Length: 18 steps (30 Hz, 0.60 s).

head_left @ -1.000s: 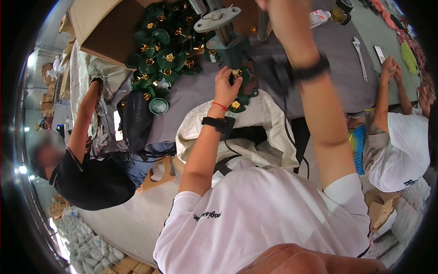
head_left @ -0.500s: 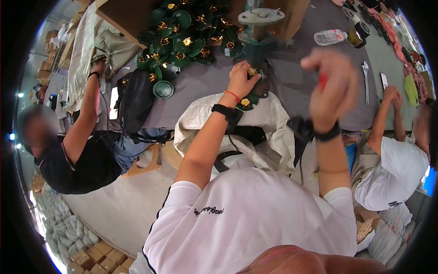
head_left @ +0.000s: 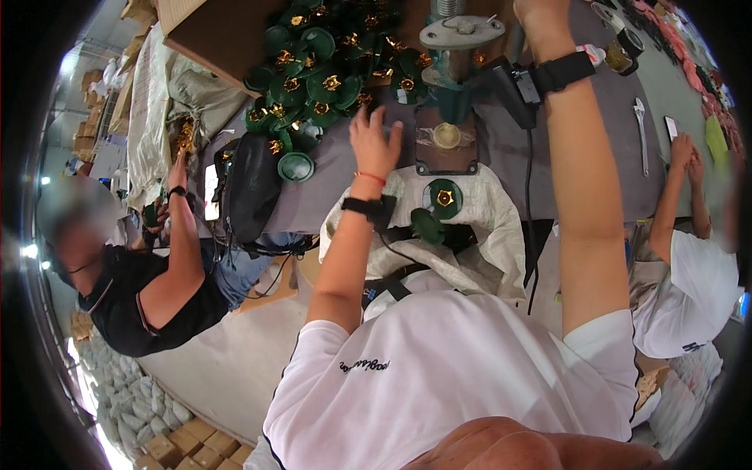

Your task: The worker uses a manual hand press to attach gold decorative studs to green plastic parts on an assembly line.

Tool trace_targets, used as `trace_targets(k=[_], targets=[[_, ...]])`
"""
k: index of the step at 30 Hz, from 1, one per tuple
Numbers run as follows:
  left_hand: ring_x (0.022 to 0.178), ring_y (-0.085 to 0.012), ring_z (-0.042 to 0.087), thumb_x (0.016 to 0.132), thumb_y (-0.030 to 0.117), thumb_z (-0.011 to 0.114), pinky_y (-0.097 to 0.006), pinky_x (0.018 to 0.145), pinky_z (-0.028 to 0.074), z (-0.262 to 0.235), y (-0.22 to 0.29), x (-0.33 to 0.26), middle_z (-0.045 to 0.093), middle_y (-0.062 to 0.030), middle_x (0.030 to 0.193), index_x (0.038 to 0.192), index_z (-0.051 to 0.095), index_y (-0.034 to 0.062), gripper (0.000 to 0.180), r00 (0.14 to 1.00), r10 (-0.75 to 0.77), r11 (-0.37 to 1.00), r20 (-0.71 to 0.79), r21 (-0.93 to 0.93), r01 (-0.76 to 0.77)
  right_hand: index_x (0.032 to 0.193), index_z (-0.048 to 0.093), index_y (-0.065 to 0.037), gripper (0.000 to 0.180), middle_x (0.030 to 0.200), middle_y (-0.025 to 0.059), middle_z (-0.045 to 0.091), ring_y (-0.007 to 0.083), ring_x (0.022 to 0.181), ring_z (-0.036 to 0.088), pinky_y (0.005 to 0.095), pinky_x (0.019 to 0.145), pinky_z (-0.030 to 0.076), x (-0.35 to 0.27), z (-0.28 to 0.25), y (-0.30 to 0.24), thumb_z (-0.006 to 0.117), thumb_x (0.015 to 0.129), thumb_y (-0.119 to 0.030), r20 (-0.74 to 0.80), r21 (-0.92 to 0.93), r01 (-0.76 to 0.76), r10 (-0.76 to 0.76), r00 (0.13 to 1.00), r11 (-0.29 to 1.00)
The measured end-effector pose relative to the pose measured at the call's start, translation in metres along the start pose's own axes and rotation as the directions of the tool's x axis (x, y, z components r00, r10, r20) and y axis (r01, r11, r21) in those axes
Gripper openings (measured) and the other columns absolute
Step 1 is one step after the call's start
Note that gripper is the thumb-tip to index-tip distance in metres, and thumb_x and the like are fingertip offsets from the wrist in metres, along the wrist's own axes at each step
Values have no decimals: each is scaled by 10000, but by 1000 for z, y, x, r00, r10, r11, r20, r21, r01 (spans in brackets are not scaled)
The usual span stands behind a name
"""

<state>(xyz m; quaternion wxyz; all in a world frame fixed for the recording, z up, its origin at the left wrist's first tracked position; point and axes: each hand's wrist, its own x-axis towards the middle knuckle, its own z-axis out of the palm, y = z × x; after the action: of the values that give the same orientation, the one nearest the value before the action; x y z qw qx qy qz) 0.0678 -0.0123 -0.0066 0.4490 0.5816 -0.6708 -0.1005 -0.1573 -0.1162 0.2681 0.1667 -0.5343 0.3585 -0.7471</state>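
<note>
My left hand [head_left: 377,142] is open over the grey table, fingers spread and holding nothing, just short of a heap of dark green round pieces with gold flower-shaped centres [head_left: 331,83]. My right hand [head_left: 542,17] is raised at the top edge beside the press; its fingers are mostly cut off by the frame. Under the press head [head_left: 462,33], a round pale piece [head_left: 446,136] sits on the dark base plate [head_left: 447,159]. Nearer to me, one green piece with a gold centre [head_left: 444,198] lies at the mouth of a white woven sack [head_left: 501,227]. Another green disc [head_left: 428,226] tilts just below it.
A cardboard box [head_left: 205,48] holds the heap. A lone green disc [head_left: 296,167] lies beside a black bag [head_left: 252,180]. To the right are a wrench [head_left: 641,137] and a jar [head_left: 623,53]. A black cable [head_left: 530,219] hangs by my right arm. People sit on both sides.
My left hand has left the green pieces by the press and moved left toward the heap, opening. My right hand has risen to the top edge. Two green pieces now show at the sack mouth.
</note>
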Motion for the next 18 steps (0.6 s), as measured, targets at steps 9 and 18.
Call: trace_targets(k=[9,18], targets=[[1184,-369,476,871,349,640,-459,999,371,10,-9,13,600,-165,1165,1105,706,152,313,991,-110,954,81,289,82,766,591,-50,306,604,-20,518,68,518,458,250,484,352,6,-3,11,532,970,-270,-6,-15,60,-61,998,998],[1195,-402,484,843,245,676,-470,1005,371,13,64,-36,542,-242,1247,1100,700,66,314,943,219,976,250,-74,-207,794,609,-5,350,628,48,569,155,596,543,325,568,419,-3,-4,-2,529,963,-301,-28,-229,218,-230,973,949]])
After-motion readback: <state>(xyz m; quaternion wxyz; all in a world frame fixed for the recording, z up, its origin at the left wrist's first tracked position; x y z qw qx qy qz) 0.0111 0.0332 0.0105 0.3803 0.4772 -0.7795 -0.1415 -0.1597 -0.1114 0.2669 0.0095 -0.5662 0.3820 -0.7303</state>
